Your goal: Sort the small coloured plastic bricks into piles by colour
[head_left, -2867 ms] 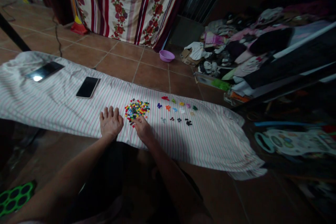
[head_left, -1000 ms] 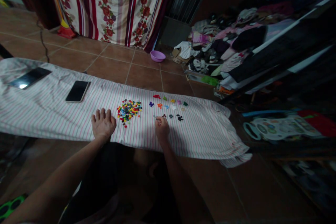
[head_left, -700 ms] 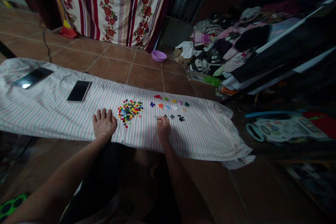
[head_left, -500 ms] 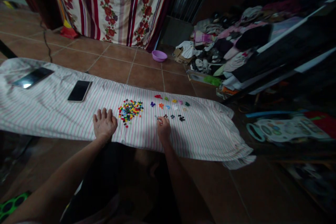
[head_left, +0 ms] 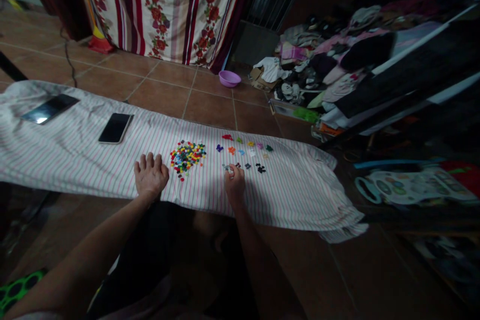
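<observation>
My left hand (head_left: 151,176) lies flat on the striped cloth (head_left: 187,195) with its fingers spread, holding nothing. Just right of it is a mixed heap of small coloured pieces (head_left: 187,155), like beads or buttons. My right hand (head_left: 235,182) is closed in a pinch over a few light-grey pieces (head_left: 226,166); whatever its fingertips hold is too small to make out. Beyond and beside this hand, little single-colour groups are laid in rows, among them red pieces (head_left: 227,137), orange pieces (head_left: 231,150), purple pieces (head_left: 219,148) and black pieces (head_left: 260,168).
A phone (head_left: 115,128) and a dark, shiny flat device (head_left: 50,109) lie on the cloth to the left. On the tiled floor beyond stands a purple basin (head_left: 229,78). Piled clothes (head_left: 322,60) fill the right background. A floral curtain (head_left: 161,10) hangs at the back.
The view has shifted slightly. My right hand stays at the light-grey pieces, with its fingers drawn back a little so more of the grey shows. My left hand rests as before.
</observation>
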A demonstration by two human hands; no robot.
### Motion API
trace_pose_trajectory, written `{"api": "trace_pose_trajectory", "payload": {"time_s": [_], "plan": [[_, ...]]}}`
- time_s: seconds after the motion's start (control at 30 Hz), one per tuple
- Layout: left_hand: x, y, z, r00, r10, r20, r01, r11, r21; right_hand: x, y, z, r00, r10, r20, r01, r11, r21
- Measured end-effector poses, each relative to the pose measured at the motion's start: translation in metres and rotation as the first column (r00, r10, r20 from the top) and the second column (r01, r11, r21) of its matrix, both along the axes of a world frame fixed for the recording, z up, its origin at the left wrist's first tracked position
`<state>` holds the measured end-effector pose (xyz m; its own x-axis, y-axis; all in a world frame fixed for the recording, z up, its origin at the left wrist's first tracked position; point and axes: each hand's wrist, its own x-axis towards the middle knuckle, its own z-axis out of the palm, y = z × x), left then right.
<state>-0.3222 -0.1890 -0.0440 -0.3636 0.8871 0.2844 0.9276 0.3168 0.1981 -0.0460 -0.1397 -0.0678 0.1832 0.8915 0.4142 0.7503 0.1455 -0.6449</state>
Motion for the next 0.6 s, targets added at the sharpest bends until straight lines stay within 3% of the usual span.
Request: {"api": "trace_pose_trajectory", "payload": {"time_s": [0.1,0.2,0.4,0.6], "plan": [[0.0,0.0,0.0,1.0,0.001,-0.013,-0.001,1.0,-0.001,-0.004,-0.005,0.005,1.0,-0.006,-0.017,0.007,0.999,0.039],[0.001,0.001,0.001,1.0,0.005,-0.006,-0.005,1.0,-0.013,-0.014,-0.011,0.009,0.995,0.099,-0.013,-0.098,0.994,0.046],[0.0,0.001,0.0,0.999,0.011,0.046,-0.01,1.0,-0.014,-0.056,-0.022,0.016,0.936,0.344,0.071,-0.339,0.938,-0.077],[0.001,0.002,-0.003,0.997,0.009,0.076,-0.01,1.0,0.015,-0.1,-0.033,0.027,0.866,0.477,0.151,-0.456,0.876,-0.156]]}}
